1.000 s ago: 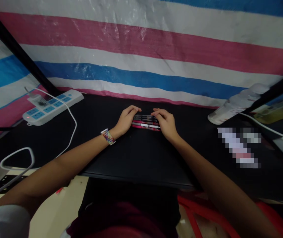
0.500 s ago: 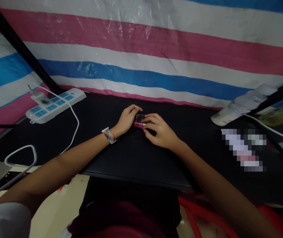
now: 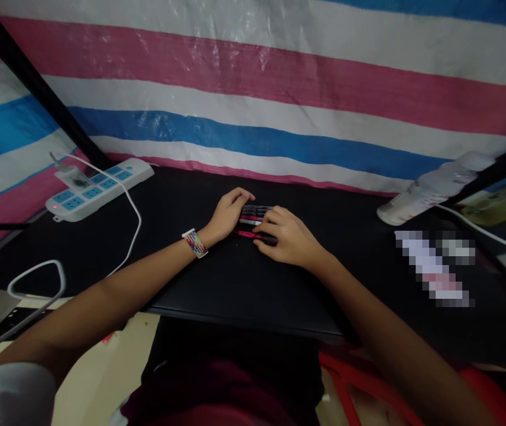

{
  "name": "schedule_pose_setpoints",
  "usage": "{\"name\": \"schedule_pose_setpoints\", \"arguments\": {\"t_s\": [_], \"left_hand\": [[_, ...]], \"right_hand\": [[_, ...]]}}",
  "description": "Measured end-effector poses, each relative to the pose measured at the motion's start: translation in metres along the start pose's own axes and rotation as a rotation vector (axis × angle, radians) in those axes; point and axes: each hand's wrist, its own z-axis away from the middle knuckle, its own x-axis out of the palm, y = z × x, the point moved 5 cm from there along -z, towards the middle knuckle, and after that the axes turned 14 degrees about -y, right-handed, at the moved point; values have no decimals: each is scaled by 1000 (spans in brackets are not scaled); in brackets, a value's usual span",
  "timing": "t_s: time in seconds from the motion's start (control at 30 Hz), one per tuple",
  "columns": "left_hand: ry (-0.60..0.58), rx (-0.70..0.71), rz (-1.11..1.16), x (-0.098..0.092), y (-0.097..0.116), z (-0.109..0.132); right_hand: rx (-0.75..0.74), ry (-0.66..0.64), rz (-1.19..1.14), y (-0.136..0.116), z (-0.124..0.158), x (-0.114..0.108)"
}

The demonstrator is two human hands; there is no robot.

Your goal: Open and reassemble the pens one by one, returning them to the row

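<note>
A small row of pens (image 3: 254, 213) lies side by side on the black table (image 3: 235, 278), some dark, some pink. My left hand (image 3: 227, 214), with a colourful band at the wrist, rests curled against the left end of the row. My right hand (image 3: 286, 236) is closed on one pink pen (image 3: 247, 234), which lies just in front of the row and apart from it.
A white power strip (image 3: 97, 186) with a plugged-in white cable (image 3: 131, 207) sits at the back left. A plastic bottle (image 3: 430, 188) lies at the back right beside a blurred patch. A striped tarp forms the back wall. Black frame bars slant at both sides.
My right hand moved from the right end of the row to its middle, then drew one pink pen out toward me. My left hand stayed at the left end.
</note>
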Motion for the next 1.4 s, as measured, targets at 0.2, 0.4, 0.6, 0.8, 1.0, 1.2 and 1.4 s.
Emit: {"name": "schedule_pose_setpoints", "arguments": {"t_s": [0.2, 0.4, 0.6, 0.8, 1.0, 1.2, 1.4], "left_hand": [[-25, 141, -152, 2, 23, 8], [-155, 262, -418, 9, 47, 15], [-58, 262, -347, 0, 43, 11], [42, 256, -277, -13, 37, 9], [23, 238, -218, -15, 30, 6], [-28, 192, -168, -13, 28, 5], [-68, 174, -86, -12, 27, 4]], "right_hand": [[-18, 1, -35, 2, -1, 0], [196, 247, -201, 25, 8, -13], [406, 381, -480, 61, 14, -16], [462, 441, -970, 86, 16, -6], [451, 490, -1019, 86, 15, -2], [442, 515, -1011, 86, 14, -1], [442, 527, -1026, 86, 14, 2]]}}
